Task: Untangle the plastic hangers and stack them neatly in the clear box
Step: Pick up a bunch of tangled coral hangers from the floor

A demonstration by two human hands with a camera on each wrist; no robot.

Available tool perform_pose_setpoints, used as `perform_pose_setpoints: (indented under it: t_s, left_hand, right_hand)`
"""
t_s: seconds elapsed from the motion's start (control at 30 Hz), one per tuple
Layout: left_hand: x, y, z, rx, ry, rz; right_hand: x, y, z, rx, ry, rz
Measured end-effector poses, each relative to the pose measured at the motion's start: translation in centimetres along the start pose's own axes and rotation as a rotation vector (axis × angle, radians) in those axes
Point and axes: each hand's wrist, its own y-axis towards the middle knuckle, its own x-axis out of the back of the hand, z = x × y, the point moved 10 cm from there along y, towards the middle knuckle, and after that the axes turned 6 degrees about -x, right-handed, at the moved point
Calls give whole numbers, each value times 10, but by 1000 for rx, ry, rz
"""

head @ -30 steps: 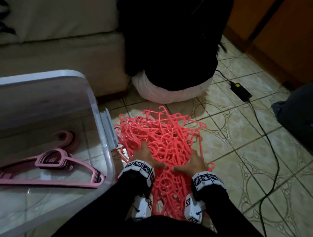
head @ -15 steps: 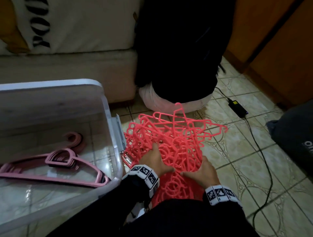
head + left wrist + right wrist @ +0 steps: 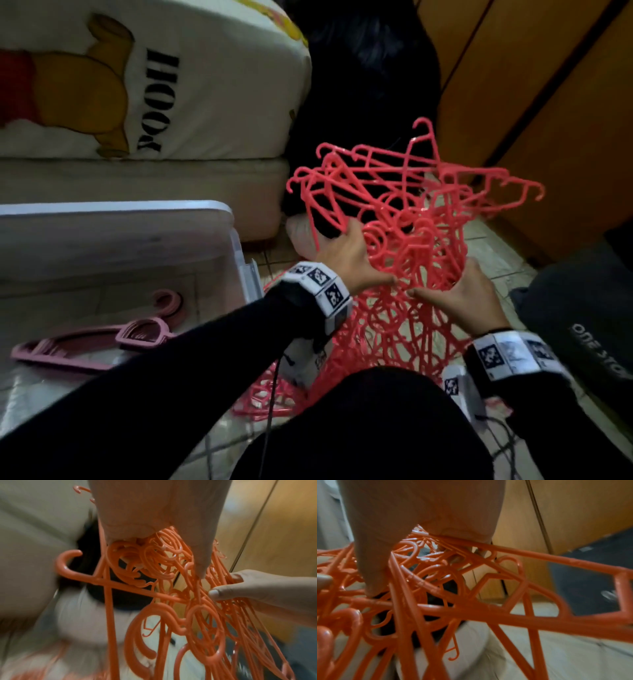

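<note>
A tangled bundle of coral-red plastic hangers [image 3: 407,240] stands lifted off the floor in front of me, hooks sticking out at the top. My left hand [image 3: 356,260] grips its left side with fingers threaded into the tangle [image 3: 154,555]. On the other side, my right hand [image 3: 469,294] holds the bundle, thumb and fingers curled round several bars [image 3: 436,574]. The clear box [image 3: 236,246] sits at the left; a small stack of pink hangers [image 3: 102,339] lies on its bottom.
A bed with a cartoon-print sheet [image 3: 137,85] is behind the box. A dark garment [image 3: 363,85] hangs beyond the bundle, wooden doors [image 3: 531,102] to the right. A dark bag [image 3: 582,325] lies on the tiled floor at right.
Both hands have raised the red hanger bundle from lying flat on the floor to a nearly upright position; the camera view has tilted upward with it.
</note>
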Motion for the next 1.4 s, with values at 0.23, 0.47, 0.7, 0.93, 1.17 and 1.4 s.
perform_pose_setpoints:
  t_s: [0.23, 0.47, 0.7, 0.93, 1.17, 1.4]
  left_hand:
    - [136, 8, -14, -46, 39, -191]
    - [273, -51, 26, 19, 108, -316]
    - [338, -152, 103, 191, 159, -395]
    - [314, -233, 201, 406, 220, -379]
    - [287, -254, 252, 470, 298, -251]
    - [261, -268, 276, 444, 312, 18]
  right_hand:
    - [50, 10, 135, 224, 39, -63]
    - [11, -9, 273, 353, 65, -42]
    - [-98, -68, 356, 427, 191, 119]
    - [-223, -119, 352, 372, 87, 326]
    - [-302, -135, 334, 323, 122, 611]
    - [-337, -150, 309, 447, -85, 792]
